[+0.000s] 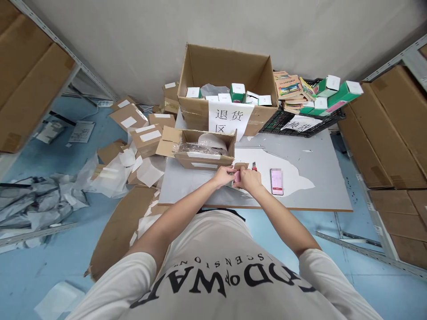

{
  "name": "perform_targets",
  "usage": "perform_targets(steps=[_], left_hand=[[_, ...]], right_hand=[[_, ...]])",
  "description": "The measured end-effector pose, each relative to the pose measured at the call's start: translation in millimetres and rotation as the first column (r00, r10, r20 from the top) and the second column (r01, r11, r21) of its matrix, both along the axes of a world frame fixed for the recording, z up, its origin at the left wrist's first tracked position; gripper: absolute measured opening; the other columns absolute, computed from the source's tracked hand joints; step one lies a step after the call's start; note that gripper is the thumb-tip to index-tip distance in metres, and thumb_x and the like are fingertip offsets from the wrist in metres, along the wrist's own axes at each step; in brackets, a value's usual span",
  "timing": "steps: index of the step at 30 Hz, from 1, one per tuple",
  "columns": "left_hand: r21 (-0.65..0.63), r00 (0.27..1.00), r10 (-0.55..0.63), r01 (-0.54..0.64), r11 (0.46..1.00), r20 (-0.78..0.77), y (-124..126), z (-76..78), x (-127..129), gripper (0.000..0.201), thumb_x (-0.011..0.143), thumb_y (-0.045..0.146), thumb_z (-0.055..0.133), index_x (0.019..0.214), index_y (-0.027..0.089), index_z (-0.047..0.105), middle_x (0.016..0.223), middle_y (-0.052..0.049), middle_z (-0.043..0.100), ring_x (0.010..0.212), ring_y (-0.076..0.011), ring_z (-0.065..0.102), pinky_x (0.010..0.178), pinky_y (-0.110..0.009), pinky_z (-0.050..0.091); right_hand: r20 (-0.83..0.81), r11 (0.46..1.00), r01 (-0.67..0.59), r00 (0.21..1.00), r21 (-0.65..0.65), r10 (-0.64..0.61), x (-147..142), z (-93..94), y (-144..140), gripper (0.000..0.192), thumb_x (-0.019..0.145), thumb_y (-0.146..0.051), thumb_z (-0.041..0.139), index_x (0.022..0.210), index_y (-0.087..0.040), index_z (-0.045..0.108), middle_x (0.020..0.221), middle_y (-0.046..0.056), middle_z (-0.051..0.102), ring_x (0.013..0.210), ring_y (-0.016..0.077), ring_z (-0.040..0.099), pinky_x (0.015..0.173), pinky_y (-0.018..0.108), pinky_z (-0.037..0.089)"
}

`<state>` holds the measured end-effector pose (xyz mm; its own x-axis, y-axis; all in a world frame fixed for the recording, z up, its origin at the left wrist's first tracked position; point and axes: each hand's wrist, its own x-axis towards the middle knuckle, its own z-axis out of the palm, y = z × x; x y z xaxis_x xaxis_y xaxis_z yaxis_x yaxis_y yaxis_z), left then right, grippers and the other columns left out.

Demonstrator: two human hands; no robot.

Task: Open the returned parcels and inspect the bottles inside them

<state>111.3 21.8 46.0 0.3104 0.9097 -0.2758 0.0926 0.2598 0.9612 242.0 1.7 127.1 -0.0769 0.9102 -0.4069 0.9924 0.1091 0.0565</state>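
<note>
Near the table's front edge, both my hands are closed on a small pink-sided box (237,176). My left hand (223,177) pinches its left side, with the fingers over the top. On its right side is my right hand (251,180), fingers bent over it and hiding much of it. A brown cardboard flap (240,166) shows just beyond my fingers; I cannot tell whether it belongs to the box. A red-and-black cutter (254,166) appears right behind my right hand. Further right lies a phone (276,182) with its screen lit.
An opened carton (203,161) with plastic wrap inside stands just beyond my hands. Behind it is a large labelled carton (193,109) of small boxes. A black crate (307,126) holds booklets and green-white boxes. Cartons and wrapping (113,173) are piled left of the table (327,173).
</note>
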Motion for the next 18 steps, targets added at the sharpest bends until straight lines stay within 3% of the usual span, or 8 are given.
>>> perform_targets(steps=[8,14,18], left_hand=[[0.077,0.999,-0.029,0.031,0.997,-0.028,-4,5.2,0,0.04,0.059,0.008,0.071,0.097,0.019,0.075,0.118,-0.007,0.067,0.121,-0.0269,0.055,0.105,-0.039,0.041],[0.148,0.979,-0.032,0.062,0.987,-0.201,-7,13.2,-2,0.033,0.062,0.013,0.068,0.094,0.018,0.075,0.115,-0.008,0.068,0.116,-0.0269,0.058,0.1,-0.038,0.044],[0.211,0.947,-0.024,0.096,0.973,-0.32,-7,12.6,-6,0.033,0.06,0.016,0.07,0.093,0.019,0.074,0.106,-0.004,0.071,0.104,-0.0254,0.063,0.097,-0.039,0.046]], right_hand=[[-0.003,0.997,0.053,0.999,-0.063,-0.054,0,-5.2,2,0.061,0.07,-0.048,0.07,0.113,-0.015,0.043,0.1,0.019,0.068,0.092,0.0319,0.067,0.073,0.039,0.049],[-0.009,0.999,-0.027,1.0,-0.018,0.027,-4,-6.1,2,0.046,0.076,-0.036,0.058,0.113,-0.013,0.043,0.096,0.018,0.068,0.089,0.0325,0.067,0.073,0.04,0.048],[-0.047,0.994,-0.107,0.993,0.002,0.107,3,-0.2,0,0.051,0.074,-0.036,0.06,0.117,-0.015,0.042,0.104,0.016,0.066,0.089,0.0312,0.067,0.071,0.037,0.047]])
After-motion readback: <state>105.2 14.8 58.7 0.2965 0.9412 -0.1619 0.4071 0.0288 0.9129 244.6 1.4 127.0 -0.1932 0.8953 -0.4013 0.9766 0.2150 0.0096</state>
